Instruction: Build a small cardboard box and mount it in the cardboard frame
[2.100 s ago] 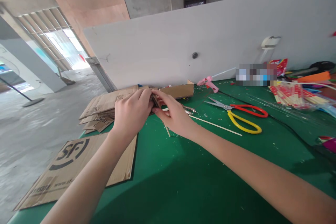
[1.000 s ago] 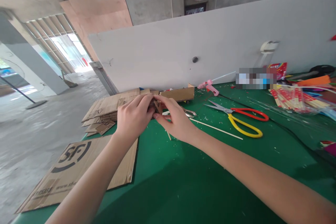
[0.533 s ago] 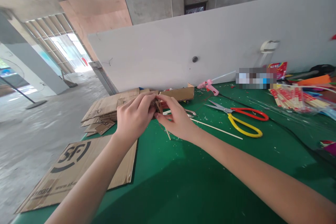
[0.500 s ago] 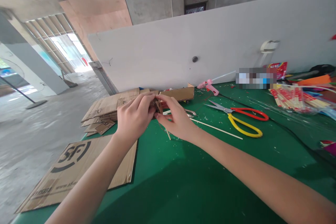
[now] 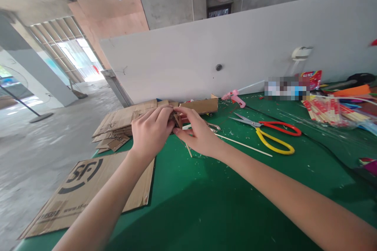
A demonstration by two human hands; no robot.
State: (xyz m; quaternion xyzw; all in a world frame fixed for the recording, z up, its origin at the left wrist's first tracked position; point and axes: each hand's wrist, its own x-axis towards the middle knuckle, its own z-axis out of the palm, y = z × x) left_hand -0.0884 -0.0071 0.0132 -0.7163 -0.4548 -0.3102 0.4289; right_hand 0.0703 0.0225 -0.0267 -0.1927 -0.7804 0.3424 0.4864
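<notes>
Both hands meet above the green table (image 5: 203, 204), around a small brown cardboard piece (image 5: 177, 120). My left hand (image 5: 151, 129) has its fingers curled over the piece's left side. My right hand (image 5: 198, 131) pinches it from the right with thumb and fingers. Much of the piece is hidden by the fingers. Below the hands, the end of a thin wooden stick (image 5: 189, 150) shows; whether it joins the piece I cannot tell. A longer thin stick (image 5: 243, 144) lies to the right of my right hand.
Open scissors (image 5: 258, 124) with red and yellow handles lie right. Behind are a pink glue gun (image 5: 235, 97) and a cardboard strip (image 5: 203, 105). Stacked cardboard (image 5: 118, 125) and a flat printed sheet (image 5: 97, 188) lie left. Bagged sticks (image 5: 326, 110) sit far right.
</notes>
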